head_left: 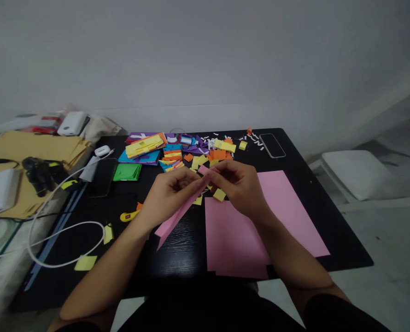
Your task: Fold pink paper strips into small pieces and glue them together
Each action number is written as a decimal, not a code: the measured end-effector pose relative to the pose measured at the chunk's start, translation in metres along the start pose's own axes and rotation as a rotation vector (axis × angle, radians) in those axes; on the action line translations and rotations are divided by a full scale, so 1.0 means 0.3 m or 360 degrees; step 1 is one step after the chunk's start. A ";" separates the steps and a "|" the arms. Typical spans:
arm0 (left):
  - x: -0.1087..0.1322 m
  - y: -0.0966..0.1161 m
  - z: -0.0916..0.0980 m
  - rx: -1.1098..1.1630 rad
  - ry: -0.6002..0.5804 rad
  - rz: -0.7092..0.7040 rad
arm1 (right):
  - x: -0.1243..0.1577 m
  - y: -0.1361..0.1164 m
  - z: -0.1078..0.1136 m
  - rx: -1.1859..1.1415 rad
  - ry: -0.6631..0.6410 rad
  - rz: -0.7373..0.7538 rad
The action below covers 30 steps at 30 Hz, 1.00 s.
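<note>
1. One folded pink strip [180, 214] is above the table [180, 267], slanting between two hands.
2. The left hand [166, 193] is nearly closed, thumb and fingers pinching the strip.
3. The right hand [239, 186] also pinches, fingertips together at its far end.
4. At least two pink sheets [234, 235] lie flat to the right.
5. One yellow cutter [129, 216] and one green bundle [127, 172] lie to the left.
6. One white-edged phone [272, 145] lies at the far right.
</note>
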<state>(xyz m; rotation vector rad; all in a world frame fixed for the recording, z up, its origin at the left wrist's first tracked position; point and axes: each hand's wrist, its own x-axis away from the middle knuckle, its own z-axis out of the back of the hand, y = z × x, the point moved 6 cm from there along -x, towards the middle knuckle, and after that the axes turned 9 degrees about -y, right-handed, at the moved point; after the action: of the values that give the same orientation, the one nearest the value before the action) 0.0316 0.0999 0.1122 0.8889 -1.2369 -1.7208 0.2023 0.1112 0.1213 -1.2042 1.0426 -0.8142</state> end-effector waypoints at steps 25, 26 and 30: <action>-0.009 -0.019 0.028 -0.0015 -0.0117 0.0129 | -0.009 0.015 0.039 -0.0169 0.0045 -0.0179; -0.009 -0.020 0.031 -0.0009 -0.0119 0.0131 | -0.010 0.012 0.045 -0.0161 0.0073 -0.0168; -0.014 -0.021 0.037 0.0014 -0.0149 0.0115 | -0.010 0.002 0.061 -0.0111 0.0136 -0.0148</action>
<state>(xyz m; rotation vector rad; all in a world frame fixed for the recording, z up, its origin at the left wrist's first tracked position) 0.0222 0.1090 0.1096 0.7669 -1.3230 -1.7171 0.2184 0.1201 0.1219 -1.2942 1.0984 -0.9145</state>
